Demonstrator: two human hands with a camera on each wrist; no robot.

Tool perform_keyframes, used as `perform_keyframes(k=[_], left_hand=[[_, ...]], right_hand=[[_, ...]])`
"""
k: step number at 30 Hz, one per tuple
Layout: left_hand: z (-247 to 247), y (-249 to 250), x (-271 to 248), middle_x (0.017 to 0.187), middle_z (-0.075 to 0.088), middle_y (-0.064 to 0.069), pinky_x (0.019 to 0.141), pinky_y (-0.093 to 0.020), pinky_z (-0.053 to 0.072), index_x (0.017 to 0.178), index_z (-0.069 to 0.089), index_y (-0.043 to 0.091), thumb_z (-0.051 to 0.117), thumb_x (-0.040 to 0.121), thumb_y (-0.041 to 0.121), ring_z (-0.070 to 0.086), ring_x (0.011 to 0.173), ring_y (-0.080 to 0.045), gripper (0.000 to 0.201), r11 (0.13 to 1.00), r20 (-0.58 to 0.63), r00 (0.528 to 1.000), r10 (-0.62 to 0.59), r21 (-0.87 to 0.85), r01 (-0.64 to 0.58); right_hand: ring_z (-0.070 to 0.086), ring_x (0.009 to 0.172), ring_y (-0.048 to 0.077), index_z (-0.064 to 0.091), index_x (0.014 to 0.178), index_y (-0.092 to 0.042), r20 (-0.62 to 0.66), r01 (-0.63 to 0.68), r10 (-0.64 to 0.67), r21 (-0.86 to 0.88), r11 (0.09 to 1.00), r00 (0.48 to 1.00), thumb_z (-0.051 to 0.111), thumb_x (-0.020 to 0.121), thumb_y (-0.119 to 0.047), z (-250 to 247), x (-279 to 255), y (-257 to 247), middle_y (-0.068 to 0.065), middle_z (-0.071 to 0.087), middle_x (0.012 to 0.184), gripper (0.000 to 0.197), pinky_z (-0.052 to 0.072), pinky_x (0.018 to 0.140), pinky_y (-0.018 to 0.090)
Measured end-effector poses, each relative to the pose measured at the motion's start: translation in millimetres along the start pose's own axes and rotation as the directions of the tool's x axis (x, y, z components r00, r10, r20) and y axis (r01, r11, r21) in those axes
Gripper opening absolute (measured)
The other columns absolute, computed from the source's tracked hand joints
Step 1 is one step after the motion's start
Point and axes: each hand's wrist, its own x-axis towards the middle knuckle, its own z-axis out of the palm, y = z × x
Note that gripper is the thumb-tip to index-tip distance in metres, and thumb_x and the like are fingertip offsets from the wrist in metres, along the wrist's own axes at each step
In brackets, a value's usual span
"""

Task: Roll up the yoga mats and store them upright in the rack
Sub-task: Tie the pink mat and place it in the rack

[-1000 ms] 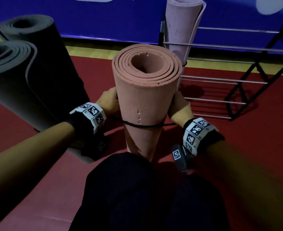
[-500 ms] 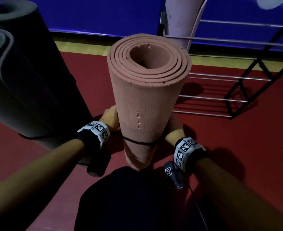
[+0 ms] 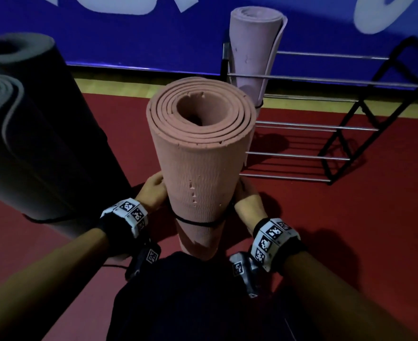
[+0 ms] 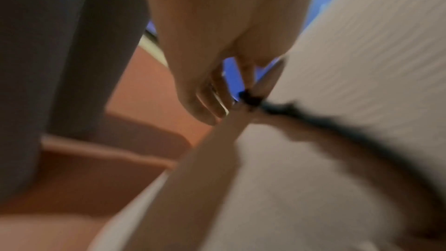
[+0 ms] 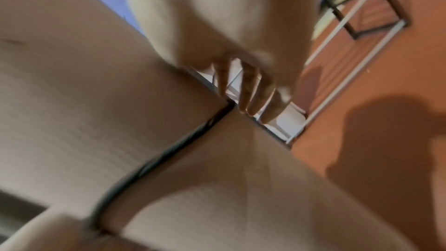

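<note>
A rolled terracotta-pink yoga mat stands upright in front of me, bound low down by a thin black band. My left hand grips its left side and my right hand grips its right side, both just above the band. In the left wrist view the fingers curl behind the mat by the band. In the right wrist view the fingers wrap round the mat. The metal rack lies just beyond and to the right, with a lilac rolled mat upright in its left end.
Two dark grey rolled mats stand upright close on my left. The floor is red, and a blue wall runs behind the rack. The rack's rails to the right of the lilac mat hold nothing. My dark-clothed knee is under the mat.
Both hands keep hold of the pink mat throughout. The mat and hands sit lower in view than a second ago, and the lilac mat's top has come back into view.
</note>
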Motion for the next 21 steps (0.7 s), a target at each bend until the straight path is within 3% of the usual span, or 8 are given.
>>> perform_keyframes(k=[5,10,12,14,16,18,19,21], left_hand=[[11.1,30.7,-39.3,0.106,0.075,0.006,0.069,-0.024,0.056,0.119,0.065,0.028,0.034,0.103,0.054,0.072,0.095,-0.011,0.044,0.961,0.123,0.991,-0.045,-0.267,0.077],[8.3,15.0,-44.1,0.107,0.075,0.005,0.076,-0.024,0.057,0.12,0.065,0.026,0.038,0.101,0.054,0.072,0.094,-0.01,0.043,0.964,0.1,0.995,-0.017,-0.263,0.043],[10.8,5.2,-41.5,0.118,0.072,0.005,0.102,-0.042,0.049,0.129,0.063,0.032,0.044,0.088,0.077,0.067,0.111,-0.017,0.064,0.944,0.124,0.987,-0.105,-0.3,0.138],[16.4,5.7,-40.5,0.111,0.073,0.012,0.102,-0.04,0.047,0.122,0.065,0.039,0.038,0.087,0.081,0.068,0.108,-0.013,0.06,0.942,0.108,0.988,-0.111,-0.306,0.139],[24.1,26.7,-43.6,0.101,0.073,0.018,0.094,-0.031,0.05,0.108,0.062,0.043,0.022,0.099,0.068,0.067,0.097,-0.004,0.047,0.962,0.092,0.992,-0.084,-0.251,0.105],[32.4,52.4,-46.9,0.126,0.067,0.007,0.109,-0.04,0.043,0.122,0.058,0.04,0.014,0.101,0.064,0.061,0.116,-0.013,0.054,0.977,0.128,0.991,-0.029,-0.208,0.056],[35.6,63.6,-49.9,0.136,0.062,0.0,0.114,-0.045,0.037,0.133,0.056,0.034,0.014,0.101,0.064,0.057,0.124,-0.019,0.06,0.981,0.138,0.99,0.004,-0.193,0.023],[40.1,82.8,-49.7,0.135,0.058,-0.016,0.118,-0.052,0.029,0.144,0.049,0.015,0.016,0.103,0.06,0.053,0.126,-0.032,0.069,0.979,0.115,0.992,0.045,-0.204,-0.021]], right_hand=[[0.051,0.133,0.018,0.056,0.142,-0.031,0.015,-0.118,0.124,0.44,0.89,0.992,0.042,0.056,-0.103,13.0,4.0,12.0,-0.007,0.056,0.145,0.113,0.033,0.118,0.045],[0.051,0.133,0.013,0.052,0.146,-0.023,0.054,-0.087,0.072,0.369,0.926,0.996,0.045,0.078,-0.089,17.3,-13.8,14.4,-0.012,0.059,0.141,0.095,0.029,0.12,0.039],[0.047,0.136,0.028,0.044,0.147,-0.001,0.036,-0.067,0.059,0.271,0.96,0.998,0.037,0.107,-0.045,13.7,-24.8,7.8,0.011,0.053,0.146,0.06,0.034,0.115,0.034],[0.042,0.138,0.036,0.038,0.145,0.01,0.042,-0.056,0.047,0.26,0.964,0.998,0.029,0.11,-0.015,9.4,-18.3,18.1,0.024,0.044,0.149,0.044,0.034,0.108,0.034],[0.041,0.141,0.029,0.037,0.15,0.001,0.046,-0.003,-0.01,0.271,0.963,0.999,0.034,0.108,-0.038,6.0,-21.7,3.0,0.015,0.044,0.153,0.057,0.031,0.116,0.035],[0.038,0.142,0.014,0.039,0.154,-0.016,0.046,-0.022,0.006,0.349,0.937,0.999,0.037,0.08,-0.088,2.8,-22.2,-10.4,-0.005,0.045,0.154,0.103,0.024,0.122,0.034],[0.038,0.142,0.01,0.039,0.154,-0.021,0.033,0.006,-0.021,0.386,0.923,0.999,0.036,0.07,-0.098,-1.5,-18.9,-13.7,-0.01,0.044,0.153,0.114,0.023,0.122,0.034],[0.042,0.139,0.013,0.04,0.153,-0.019,-0.005,0.057,-0.06,0.406,0.912,0.998,0.031,0.091,-0.08,-16.2,-21.5,-26.9,-0.006,0.046,0.153,0.086,0.028,0.121,0.037]])
